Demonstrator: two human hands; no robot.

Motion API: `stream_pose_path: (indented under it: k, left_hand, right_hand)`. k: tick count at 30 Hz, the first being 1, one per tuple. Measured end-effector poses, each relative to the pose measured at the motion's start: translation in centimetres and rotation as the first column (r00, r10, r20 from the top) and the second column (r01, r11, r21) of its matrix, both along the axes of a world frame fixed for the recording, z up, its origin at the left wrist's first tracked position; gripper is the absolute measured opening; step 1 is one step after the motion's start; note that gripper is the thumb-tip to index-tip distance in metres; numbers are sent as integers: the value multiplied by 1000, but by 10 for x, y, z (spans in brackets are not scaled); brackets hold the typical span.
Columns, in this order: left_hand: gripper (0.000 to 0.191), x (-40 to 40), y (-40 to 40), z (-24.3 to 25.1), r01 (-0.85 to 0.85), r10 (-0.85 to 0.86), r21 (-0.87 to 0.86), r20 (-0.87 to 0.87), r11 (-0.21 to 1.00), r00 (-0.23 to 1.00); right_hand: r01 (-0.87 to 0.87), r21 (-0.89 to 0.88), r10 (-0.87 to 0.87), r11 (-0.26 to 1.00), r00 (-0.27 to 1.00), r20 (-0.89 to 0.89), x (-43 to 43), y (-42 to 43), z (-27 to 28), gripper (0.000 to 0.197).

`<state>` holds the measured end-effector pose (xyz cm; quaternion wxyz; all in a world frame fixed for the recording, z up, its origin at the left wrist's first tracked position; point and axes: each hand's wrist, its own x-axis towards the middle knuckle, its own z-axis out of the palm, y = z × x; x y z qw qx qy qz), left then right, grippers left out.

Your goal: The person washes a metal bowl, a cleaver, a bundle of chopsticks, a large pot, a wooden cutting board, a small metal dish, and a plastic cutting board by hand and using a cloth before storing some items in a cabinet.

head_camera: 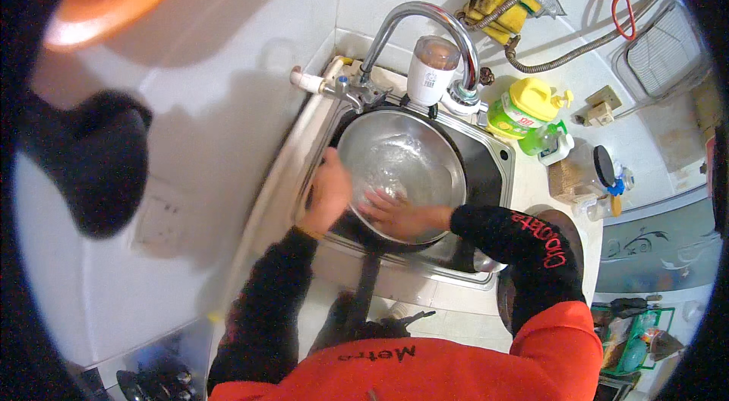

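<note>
A round stainless steel basin (pixel 430 173) sits in the sink (pixel 487 184), and its bottom looks wet and shiny. My right hand (pixel 410 221) reaches over the near rim into the basin, fingers spread and blurred near the bottom; nothing shows in its grasp. At the basin's left rim is my left hand (pixel 330 190), its fingers curled and partly hidden. Whether it grips the rim I cannot tell. Above the far side curves a chrome gooseneck faucet (pixel 424 5) with a white filter unit (pixel 430 73) on its spout.
A small tap (pixel 350 94) stands left of the faucet. On the right counter are a yellow-green detergent jug (pixel 521 107), a green pump bottle (pixel 541 140) and a jar with a black lid (pixel 589 167). Sponges (pixel 501 11) hang by metal hoses (pixel 547 66). A dark rounded object (pixel 108 167) is at left.
</note>
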<state>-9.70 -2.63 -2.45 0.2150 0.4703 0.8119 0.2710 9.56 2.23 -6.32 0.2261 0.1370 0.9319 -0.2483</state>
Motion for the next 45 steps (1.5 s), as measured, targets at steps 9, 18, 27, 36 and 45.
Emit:
stream_pose_path:
  k: [9,18,27,36,45]
  left_hand:
    - [49,-7,8,27,168,-167,-7,85,986,982]
    - [44,-5,4,3,139,-142,150,15,979,990]
    - [45,3,-6,6,4,-18,97,146,995,989]
    - [45,23,-19,-7,-44,22,250,87,967,996]
    - [40,6,-16,-18,3,-1,-46,29,999,1000]
  right_hand:
    - [-114,896,69,430,993,93,72,125,12,54]
    - [366,214,-307,906,914,-264,-59,53,-21,76]
    - [218,447,-305,868,943,131,41,104,0,73]
    - [998,53,-868,35,57,-494,98,31,-7,70]
    - [-304,-641,-522,-705,-389,759,46,-31,11,55]
